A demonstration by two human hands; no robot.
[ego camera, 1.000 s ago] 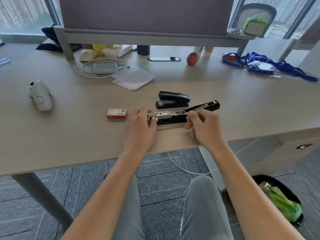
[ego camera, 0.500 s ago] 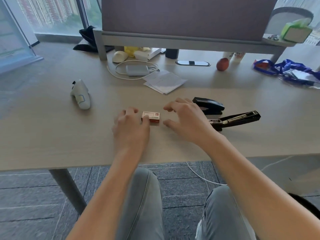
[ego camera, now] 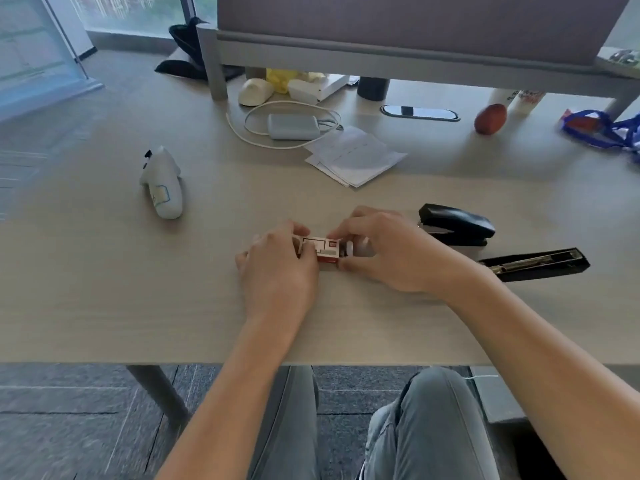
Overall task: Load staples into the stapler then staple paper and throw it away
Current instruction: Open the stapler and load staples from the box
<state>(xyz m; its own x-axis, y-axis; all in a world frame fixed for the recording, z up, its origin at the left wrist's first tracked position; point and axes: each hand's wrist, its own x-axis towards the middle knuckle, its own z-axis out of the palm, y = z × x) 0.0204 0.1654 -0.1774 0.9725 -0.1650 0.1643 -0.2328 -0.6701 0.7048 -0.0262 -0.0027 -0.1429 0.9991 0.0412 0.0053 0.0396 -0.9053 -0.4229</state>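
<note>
A small red and white staple box (ego camera: 322, 250) lies on the desk near its front edge. My left hand (ego camera: 278, 271) grips the box's left end. My right hand (ego camera: 384, 252) pinches its right end, where a white flap sticks out. To the right, the black stapler (ego camera: 535, 265) lies swung open with its metal staple channel facing up. A second black stapler (ego camera: 456, 224) sits shut just behind it. A stack of white paper sheets (ego camera: 355, 156) lies farther back on the desk.
A white handheld controller (ego camera: 162, 183) lies at the left. A grey power bank with a white cable (ego camera: 292, 126), a red apple (ego camera: 490, 118) and blue lanyards (ego camera: 602, 128) sit at the back, below a grey partition (ego camera: 398, 46). The desk's front edge (ego camera: 104, 362) runs above my knees.
Both hands left the open stapler, moved left to the staple box and closed on its two ends. My view has shifted left, so the staplers now sit at the right.
</note>
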